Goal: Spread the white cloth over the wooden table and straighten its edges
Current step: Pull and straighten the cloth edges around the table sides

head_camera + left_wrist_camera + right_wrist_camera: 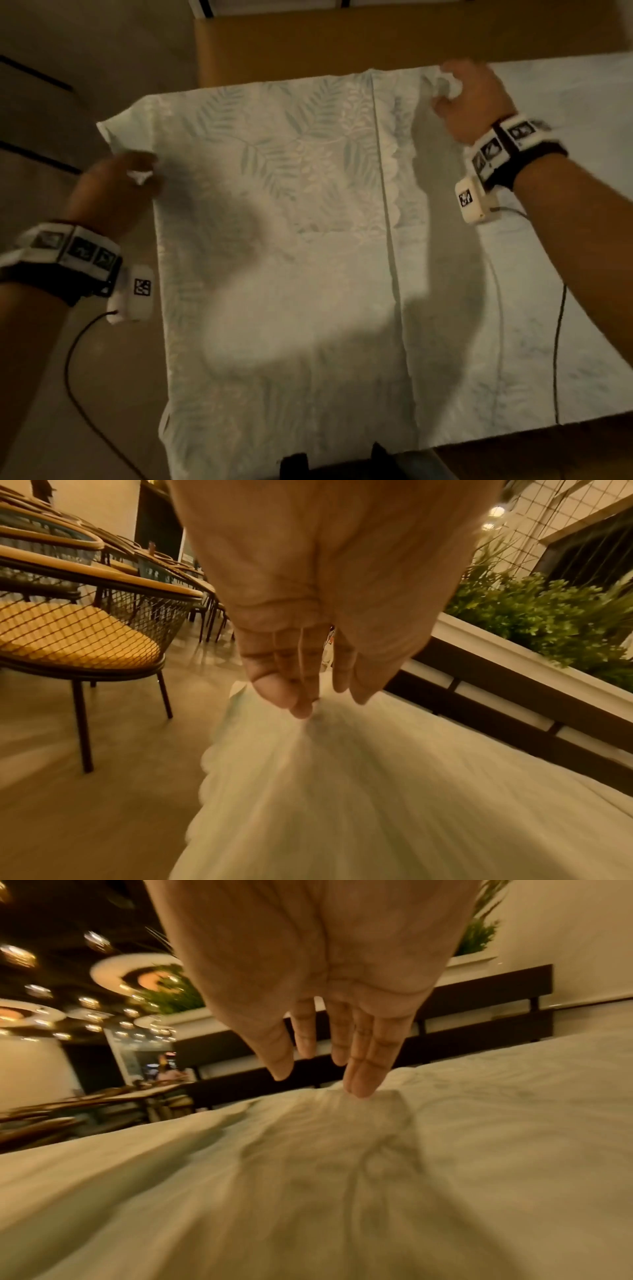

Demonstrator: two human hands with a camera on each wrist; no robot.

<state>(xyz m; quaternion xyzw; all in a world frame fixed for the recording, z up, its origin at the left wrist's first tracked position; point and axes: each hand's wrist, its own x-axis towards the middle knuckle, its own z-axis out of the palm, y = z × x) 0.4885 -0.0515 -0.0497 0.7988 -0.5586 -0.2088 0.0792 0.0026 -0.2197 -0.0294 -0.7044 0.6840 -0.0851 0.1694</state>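
The white cloth [291,257], printed with pale leaves, lies over the wooden table [308,44] and hangs past its left side. A straight crease [385,212] runs front to back through it. My left hand [138,174] pinches a bunch of the cloth near its far left corner; in the left wrist view the left hand [303,707] has its thumb and fingers closed on the gathered cloth [342,791]. My right hand [445,85] grips bunched cloth at the far edge. In the right wrist view its fingertips [358,1088] meet a raised fold of the cloth [342,1150].
Bare wood shows beyond the cloth's far edge and at the near right corner [548,459]. Floor [85,377] lies to the left. Mesh chairs with yellow seats [78,631] stand left of the table. A dark rail [514,710] and planter [534,615] run behind it.
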